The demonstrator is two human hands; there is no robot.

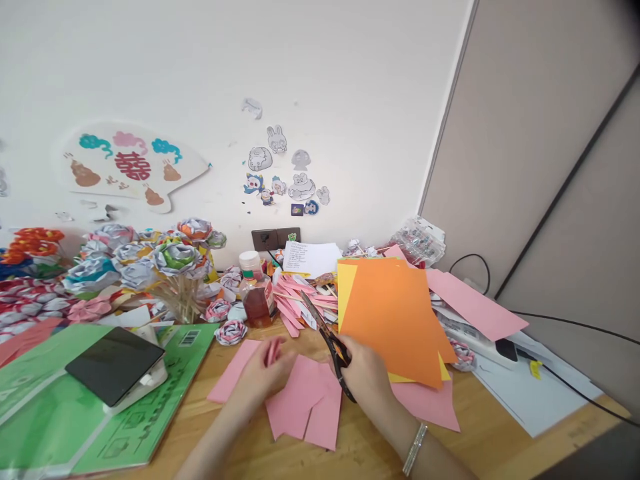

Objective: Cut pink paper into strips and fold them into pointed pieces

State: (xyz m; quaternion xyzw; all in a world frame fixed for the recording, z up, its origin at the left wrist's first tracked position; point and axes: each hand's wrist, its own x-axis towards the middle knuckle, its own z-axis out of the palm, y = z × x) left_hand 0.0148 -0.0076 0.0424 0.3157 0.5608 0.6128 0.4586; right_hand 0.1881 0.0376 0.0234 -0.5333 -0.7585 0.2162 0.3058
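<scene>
Narrow pink paper strips (289, 301) lie piled, apparently cut; wide pink paper pieces (296, 395) on the wooden bench (364, 437) remain unsliced. Left grip (270, 371) pinches small pink paper (273, 351); right grip (367, 372) holds black-handled scissors (330, 341).

The scissors handles (337, 361) are black, the paper pieces (296, 408) pink, the stacked sheets (387, 313) orange and yellow.

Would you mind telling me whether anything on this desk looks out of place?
One long pink sheet at the right seems to lie across the white power strip, an odd place for loose paper; the orange sheets sit askew.
</scene>
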